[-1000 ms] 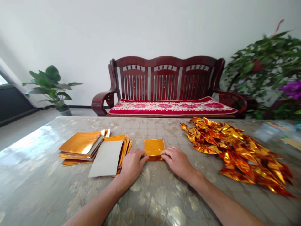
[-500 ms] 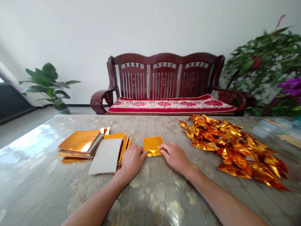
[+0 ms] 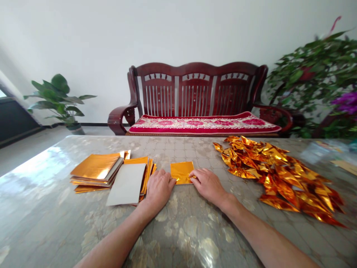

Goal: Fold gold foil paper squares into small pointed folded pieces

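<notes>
A gold foil paper sheet [image 3: 182,172] lies on the patterned table, its gold side up. At its near left corner the fingers of my left hand [image 3: 160,186] are closed on the edge. My right hand [image 3: 208,185] pinches the sheet's right edge, thumb and fingers together. Left of my left hand sits a stack of foil papers [image 3: 95,167], gold on top. Beside it another pile carries a sheet with its grey-white back [image 3: 126,186] facing up. To the right spreads a heap of folded gold foil pieces [image 3: 267,167].
The glossy patterned table [image 3: 92,227] extends beneath everything. Clear plastic bags [image 3: 320,150] lie at its far right. Beyond the far edge stands a dark red wooden bench [image 3: 195,96] with a red and white cover. Potted plants [image 3: 58,96] flank it.
The bright creased strip along the foil sheet's near edge now looks flatter and evenly gold. Both hands stay at the sheet's sides, and the view has shifted slightly.
</notes>
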Motion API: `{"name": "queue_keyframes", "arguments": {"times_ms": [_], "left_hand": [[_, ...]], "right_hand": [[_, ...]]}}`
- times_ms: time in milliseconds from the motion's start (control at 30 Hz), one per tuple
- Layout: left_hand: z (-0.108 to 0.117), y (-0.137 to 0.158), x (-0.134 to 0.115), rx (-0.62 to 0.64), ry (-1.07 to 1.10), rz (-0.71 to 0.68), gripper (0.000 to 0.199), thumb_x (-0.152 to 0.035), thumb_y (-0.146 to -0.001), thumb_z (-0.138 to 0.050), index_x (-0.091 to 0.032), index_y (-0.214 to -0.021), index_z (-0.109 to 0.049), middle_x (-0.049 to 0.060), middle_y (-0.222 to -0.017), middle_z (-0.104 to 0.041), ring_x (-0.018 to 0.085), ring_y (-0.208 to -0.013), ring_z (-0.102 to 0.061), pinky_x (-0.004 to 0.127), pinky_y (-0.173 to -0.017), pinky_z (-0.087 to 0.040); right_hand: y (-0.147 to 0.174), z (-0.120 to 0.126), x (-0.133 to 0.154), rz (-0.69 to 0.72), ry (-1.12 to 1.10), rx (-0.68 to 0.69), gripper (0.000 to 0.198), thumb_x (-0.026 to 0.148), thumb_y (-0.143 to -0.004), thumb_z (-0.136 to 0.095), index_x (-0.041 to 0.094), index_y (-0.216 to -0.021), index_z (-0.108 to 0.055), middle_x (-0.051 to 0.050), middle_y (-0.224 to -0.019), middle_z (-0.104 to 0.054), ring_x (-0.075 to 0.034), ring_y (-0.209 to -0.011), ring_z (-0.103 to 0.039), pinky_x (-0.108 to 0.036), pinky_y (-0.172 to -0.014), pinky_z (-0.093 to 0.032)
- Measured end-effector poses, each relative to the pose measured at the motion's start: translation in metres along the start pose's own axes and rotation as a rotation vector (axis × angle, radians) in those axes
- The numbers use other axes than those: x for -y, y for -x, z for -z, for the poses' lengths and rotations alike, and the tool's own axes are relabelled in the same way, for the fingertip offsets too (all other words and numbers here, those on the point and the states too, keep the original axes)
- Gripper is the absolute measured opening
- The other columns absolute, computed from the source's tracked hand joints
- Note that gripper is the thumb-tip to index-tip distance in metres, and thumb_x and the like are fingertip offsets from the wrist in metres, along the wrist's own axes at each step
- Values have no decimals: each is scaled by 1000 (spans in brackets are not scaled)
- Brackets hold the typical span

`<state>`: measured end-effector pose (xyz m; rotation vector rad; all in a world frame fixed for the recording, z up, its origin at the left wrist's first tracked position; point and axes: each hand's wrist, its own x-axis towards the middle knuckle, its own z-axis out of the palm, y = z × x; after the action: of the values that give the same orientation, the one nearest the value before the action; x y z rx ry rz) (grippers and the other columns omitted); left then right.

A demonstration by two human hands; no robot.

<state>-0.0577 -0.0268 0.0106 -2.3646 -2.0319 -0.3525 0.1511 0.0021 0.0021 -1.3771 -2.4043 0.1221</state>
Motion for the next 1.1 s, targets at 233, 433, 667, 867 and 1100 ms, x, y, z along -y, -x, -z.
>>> {"name": "queue_keyframes", "arguments": {"times_ms": [233,433,667,867,1100], "left_hand": [[2,0,0,11,2,-3,30,-38,-95,-50,-19,-80,-68,8,-87,-65,24,-90,-61,33,-77,-40],[0,-1,0,12,-7,1,28,-38,-94,-52,-20,-80,-68,7,-88,-64,24,-91,-59,34,-78,-40],[-1,0,-2,-14,-22,1,24,-35,-93,-54,-20,-80,-66,8,-92,-63,25,-92,-58,35,-78,-40],[1,2,-6,-53,5,0,14,-30,-90,-59,-18,-96,-63,9,-99,-61,26,-97,-57,36,-82,-43],[-7,5,-7,-74,38,-304,28,-8,-91,-52,-22,-114,-58,5,-109,-61,22,-101,-55,32,-87,-47]], "right_hand": [[3,-2,-1,63,22,-41,9,18,-93,-58,21,-92,-66,-1,-92,-70,-17,-87,-58,-29,-80,-39],[4,-6,-1,87,64,-71,7,19,-93,-58,21,-91,-65,-1,-90,-68,-18,-86,-56,-30,-78,-38],[5,-6,1,76,84,-61,3,20,-93,-60,21,-92,-63,-2,-91,-68,-19,-87,-56,-31,-78,-38],[7,-5,3,63,117,-79,4,20,-91,-63,21,-94,-61,-2,-94,-65,-20,-90,-55,-32,-78,-38],[6,-2,9,197,236,-86,5,19,-93,-60,21,-91,-64,-4,-92,-63,-21,-90,-53,-32,-78,-39]]}}
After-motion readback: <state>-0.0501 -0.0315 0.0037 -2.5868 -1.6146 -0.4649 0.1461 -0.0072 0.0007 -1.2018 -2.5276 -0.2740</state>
